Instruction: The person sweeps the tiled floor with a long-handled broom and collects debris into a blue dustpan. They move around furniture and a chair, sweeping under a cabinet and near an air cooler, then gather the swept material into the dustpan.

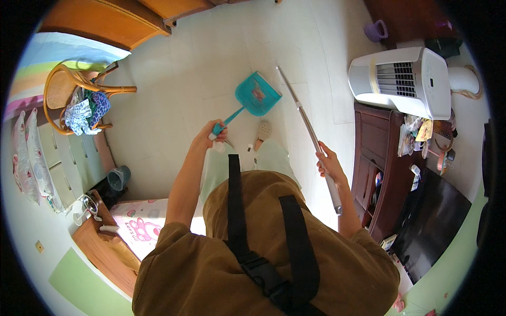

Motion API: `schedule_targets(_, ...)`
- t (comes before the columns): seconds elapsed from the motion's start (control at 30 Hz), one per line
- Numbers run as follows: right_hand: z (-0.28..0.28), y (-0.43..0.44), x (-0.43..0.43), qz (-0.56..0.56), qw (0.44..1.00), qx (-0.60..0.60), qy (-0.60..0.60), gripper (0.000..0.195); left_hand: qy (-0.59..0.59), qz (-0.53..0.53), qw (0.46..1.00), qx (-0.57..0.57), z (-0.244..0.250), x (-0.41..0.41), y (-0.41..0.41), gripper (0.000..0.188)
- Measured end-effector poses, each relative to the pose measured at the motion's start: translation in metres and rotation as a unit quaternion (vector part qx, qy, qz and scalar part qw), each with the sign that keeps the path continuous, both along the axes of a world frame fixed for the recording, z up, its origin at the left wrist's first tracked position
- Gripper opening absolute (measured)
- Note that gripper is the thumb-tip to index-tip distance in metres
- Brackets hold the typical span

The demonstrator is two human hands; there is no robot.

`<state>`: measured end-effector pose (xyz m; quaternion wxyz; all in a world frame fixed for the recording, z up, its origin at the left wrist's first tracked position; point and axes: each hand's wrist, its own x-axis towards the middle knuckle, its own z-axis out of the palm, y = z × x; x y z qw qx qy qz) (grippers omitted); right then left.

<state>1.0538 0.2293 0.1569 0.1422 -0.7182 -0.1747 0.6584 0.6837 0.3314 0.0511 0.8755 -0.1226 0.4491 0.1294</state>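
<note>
My left hand (209,136) grips the handle of a teal plastic dustpan (245,94). The pan is held out ahead of my feet, its open edge facing up and right, with some greyish and reddish debris lying inside. Something small and white, perhaps tissue, shows just below the left fist. In my right hand (331,162) is a metal pole (306,120) with a grey grip, slanting away to the upper left. The far end of the pole comes down right of the dustpan, apart from it; I cannot make out a head on it there.
A rattan chair (59,89) holding clothes and a grey waste bin (119,177) are on the left. A bed (178,207) lies behind at left. On the right, a portable air conditioner (399,83) adjoins a dark wooden cabinet (369,134). Orange wooden furniture (106,23) lines the far left.
</note>
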Motion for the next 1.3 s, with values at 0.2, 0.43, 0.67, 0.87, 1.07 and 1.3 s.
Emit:
schedule_targets(0.2,-0.018,0.038,-0.05,0.033,0.996,0.061,-0.057,0.053,-0.106,0.164,0.98,0.031,0.022,-0.125,-0.037,0.021)
schedule_targets(0.43,-0.065,0.109,-0.186,-0.01,0.997,0.071,0.013,0.05,-0.044,0.189,0.981,-0.013,0.021,-0.244,-0.01,0.015)
schedule_targets(0.67,-0.172,0.21,-0.346,-0.03,0.992,0.087,0.084,0.047,0.09,0.132,0.987,0.014,0.017,-0.368,0.072,0.013)
schedule_targets(0.87,-0.271,0.226,-0.391,0.034,0.994,0.101,0.026,0.042,0.134,0.098,0.986,0.024,-0.004,-0.445,0.129,0.014)
schedule_targets(1.07,-0.341,0.195,-0.374,0.013,0.991,0.059,0.117,0.047,0.341,-0.093,0.903,0.246,-0.012,-0.521,0.155,0.04)
schedule_targets(1.3,-0.434,0.218,-0.362,0.021,0.978,0.118,0.17,0.046,0.652,0.294,0.533,0.453,-0.034,-0.512,0.168,0.065)
